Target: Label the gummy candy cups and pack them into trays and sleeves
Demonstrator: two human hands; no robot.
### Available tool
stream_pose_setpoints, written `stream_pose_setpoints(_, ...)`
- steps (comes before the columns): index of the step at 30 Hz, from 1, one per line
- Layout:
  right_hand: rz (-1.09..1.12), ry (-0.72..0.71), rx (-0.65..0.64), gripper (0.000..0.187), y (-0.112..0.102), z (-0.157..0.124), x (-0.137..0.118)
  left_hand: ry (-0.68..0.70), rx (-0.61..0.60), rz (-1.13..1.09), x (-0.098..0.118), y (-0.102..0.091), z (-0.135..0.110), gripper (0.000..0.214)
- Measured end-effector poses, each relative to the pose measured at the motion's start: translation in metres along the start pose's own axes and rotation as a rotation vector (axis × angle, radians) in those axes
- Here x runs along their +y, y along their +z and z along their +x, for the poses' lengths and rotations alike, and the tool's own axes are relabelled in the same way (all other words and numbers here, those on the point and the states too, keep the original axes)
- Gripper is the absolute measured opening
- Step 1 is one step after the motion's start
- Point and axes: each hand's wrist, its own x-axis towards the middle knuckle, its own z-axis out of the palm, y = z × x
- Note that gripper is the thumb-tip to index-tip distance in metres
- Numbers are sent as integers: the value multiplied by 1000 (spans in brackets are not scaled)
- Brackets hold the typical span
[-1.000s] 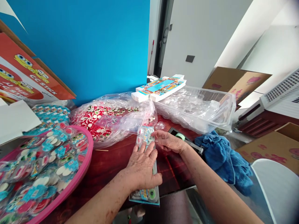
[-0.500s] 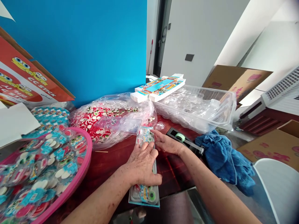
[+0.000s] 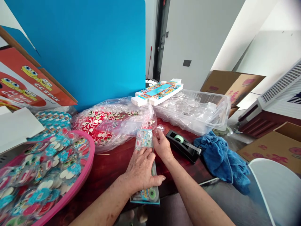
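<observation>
Head camera shows me a narrow, open-topped box (image 3: 145, 202) of clear blister packs (image 3: 144, 142) lying lengthwise on the surface (image 3: 115, 166), its near end at the surface's near edge. Since a half-second ago the right hand (image 3: 162, 146) has turned to point more steeply away from me, its forearm swinging inward, so I now see more of the black tape dispenser (image 3: 185, 149), untouched between that hand and the blue cloth (image 3: 223, 160) toward the right edge. Its fingers curl beside the box's right side near the far end; whether they pinch anything, I cannot tell. The left hand (image 3: 141, 171) has stayed flat on the packs, fingers slightly spread, thumb sticking out past the right side, clamped on nothing. I judge that this palm steadies the contents, leaving the right hand free to work along the box's side.
</observation>
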Motion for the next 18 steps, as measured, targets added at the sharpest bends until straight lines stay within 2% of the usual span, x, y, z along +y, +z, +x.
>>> stream_pose_setpoints(3,-17,-24,-53,37,1,-13,-12,-44,29,-5,3,5,-8,43)
stream_pose_setpoints(5,-22,-70,-104,34,-11,-26,-13,-55,-4,0,5,6,-16,45)
stream_pose_setpoints(7,-27,-124,-142,28,-38,-36,-6,-37,-41,-6,6,6,-25,56)
stream_pose_setpoints(9,-51,-118,-115,16,-75,-36,9,2,-82,-26,5,4,-33,70)
stream_pose_setpoints(11,-83,-23,-37,19,-110,-27,28,24,-129,-49,3,2,-39,79)
stream_pose_setpoints(13,-105,92,-31,24,-133,-14,47,26,-169,-66,1,1,-41,86)
stream_pose_setpoints(15,-86,187,-70,31,-143,-5,62,25,-193,-77,-1,1,-42,90)
stream_pose_setpoints(18,34,287,-149,31,-143,-1,72,30,-212,-88,-2,0,-41,92)
